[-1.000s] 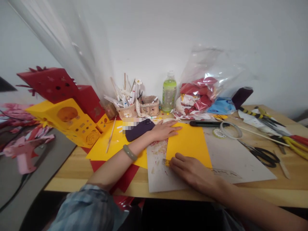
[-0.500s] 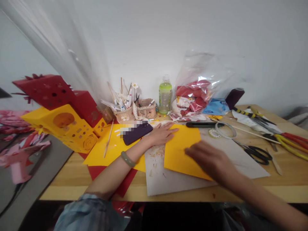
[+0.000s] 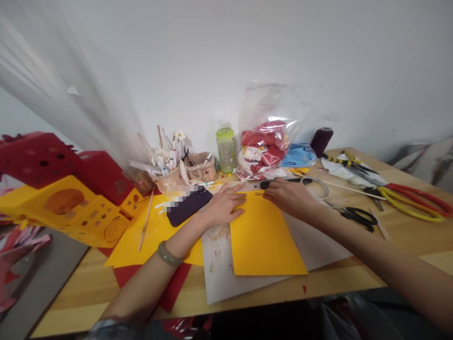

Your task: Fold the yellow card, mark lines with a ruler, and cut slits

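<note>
A folded-looking sheet of yellow paper (image 3: 264,241) lies on a grey-white board (image 3: 244,285) in front of me. My left hand (image 3: 224,206) rests flat with its fingers spread, fingertips on the paper's upper left edge. At the far edge of the sheet, my right hand (image 3: 283,197) has its fingers curled together. A tiny dark tip shows by these fingers, too small to name. Close to my left wrist lies a dark purple phone (image 3: 189,208). A black utility knife (image 3: 267,183) lies behind my right hand, partly covered.
Red and yellow paper figures (image 3: 81,208) stand left. Pen baskets (image 3: 173,179), a green-labelled bottle (image 3: 225,148) and a plastic bag (image 3: 265,146) line the back. Tape roll (image 3: 323,189), black scissors (image 3: 361,216) and red-and-yellow-handled shears (image 3: 410,200) lie right.
My right hand has moved from the paper's right side to its far edge. The yellow sheet has turned so its near edge lies almost straight. The view has shifted right.
</note>
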A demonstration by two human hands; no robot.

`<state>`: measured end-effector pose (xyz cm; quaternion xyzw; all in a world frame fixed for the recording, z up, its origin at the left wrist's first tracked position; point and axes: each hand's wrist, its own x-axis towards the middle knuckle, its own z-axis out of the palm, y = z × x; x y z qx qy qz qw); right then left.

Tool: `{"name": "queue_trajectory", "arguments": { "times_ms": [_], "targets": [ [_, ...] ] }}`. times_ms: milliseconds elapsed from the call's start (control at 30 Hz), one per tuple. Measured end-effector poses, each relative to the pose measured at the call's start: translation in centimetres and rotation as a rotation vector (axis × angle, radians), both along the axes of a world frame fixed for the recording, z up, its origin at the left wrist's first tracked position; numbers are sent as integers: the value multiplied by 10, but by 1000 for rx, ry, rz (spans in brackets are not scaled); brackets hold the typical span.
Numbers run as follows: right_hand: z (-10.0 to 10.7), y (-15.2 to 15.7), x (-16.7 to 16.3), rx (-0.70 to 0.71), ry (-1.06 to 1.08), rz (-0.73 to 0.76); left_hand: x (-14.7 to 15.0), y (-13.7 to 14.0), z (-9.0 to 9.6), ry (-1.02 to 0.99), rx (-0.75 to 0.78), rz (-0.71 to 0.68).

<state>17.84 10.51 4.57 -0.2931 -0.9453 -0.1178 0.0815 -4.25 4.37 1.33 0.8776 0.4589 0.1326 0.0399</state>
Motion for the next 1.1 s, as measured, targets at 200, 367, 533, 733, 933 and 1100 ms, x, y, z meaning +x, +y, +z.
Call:
{"name": "queue_trajectory", "arguments": {
  "times_ms": [200,367,533,733,933,1100],
  "targets": [
    [14,-15,-8,-70,37,257,2,20,-7,-154,29,19],
    [2,-13,-27,-127,45,426,-1,29,-9,-176,-15,-80],
    [-19,-10,-34,-118,77,423,-9,29,-15,-134,-45,-104],
    [-23,-13,-19,-123,43,455,-9,28,-17,-107,-58,-71],
    [-23,-2,-24,-130,150,404,-10,27,-16,-92,-68,-80],
    [-31,2,-31,-172,247,352,-12,31,-16,-66,-110,-86]
  ]
}}
